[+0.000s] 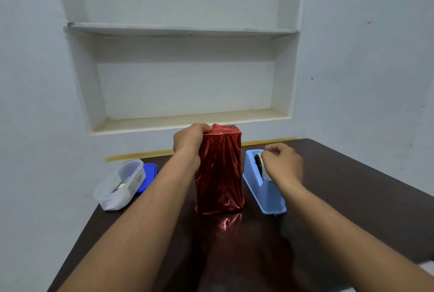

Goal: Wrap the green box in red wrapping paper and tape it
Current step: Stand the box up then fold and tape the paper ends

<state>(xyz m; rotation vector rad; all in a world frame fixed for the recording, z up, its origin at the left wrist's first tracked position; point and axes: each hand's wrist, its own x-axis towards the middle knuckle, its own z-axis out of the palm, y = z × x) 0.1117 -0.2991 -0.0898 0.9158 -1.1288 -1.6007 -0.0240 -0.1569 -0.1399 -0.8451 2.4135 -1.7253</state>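
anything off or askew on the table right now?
Only the clear tub: it sits tilted, one side propped on its blue lid. The wrapped box stands upright with crinkled foil; nothing looks spilled or damaged.

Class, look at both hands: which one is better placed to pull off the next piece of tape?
The right hand: its fingers are already at the roll in the tape dispenser. The left hand grips the top of the wrapped box.

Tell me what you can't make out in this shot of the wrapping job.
Head view only:
- The box inside the red wrapping paper: fully covered, colour unseen.
- Tape roll on the blue tape dispenser: mostly behind the right hand.
- Contents of the clear container: blurred by cloudy plastic.
- Left hand fingertips: hidden behind the paper's top.
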